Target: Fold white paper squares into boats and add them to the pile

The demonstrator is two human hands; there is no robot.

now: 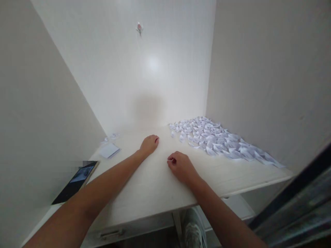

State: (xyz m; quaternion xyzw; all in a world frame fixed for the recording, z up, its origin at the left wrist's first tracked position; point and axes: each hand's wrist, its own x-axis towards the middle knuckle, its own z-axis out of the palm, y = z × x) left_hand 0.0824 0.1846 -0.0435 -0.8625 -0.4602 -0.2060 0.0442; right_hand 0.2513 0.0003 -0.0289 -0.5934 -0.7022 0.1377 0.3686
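Note:
My left hand (149, 144) rests on the pale wooden desk (144, 186) with its fingers curled under, knuckles up, and nothing visible in it. My right hand (181, 167) lies a little nearer to me, fingers bent into a loose fist with thumb and fingertips pinched together; what they hold, if anything, is hidden. To the right of both hands spreads a big heap of small folded white paper pieces (219, 141), running along the right wall.
A small stack of white paper squares (110, 150) lies left of my left hand, with a few paper bits (111, 137) behind it. A dark phone (76, 182) lies at the desk's left edge. Walls close in on three sides. A shoe (192, 230) shows under the desk.

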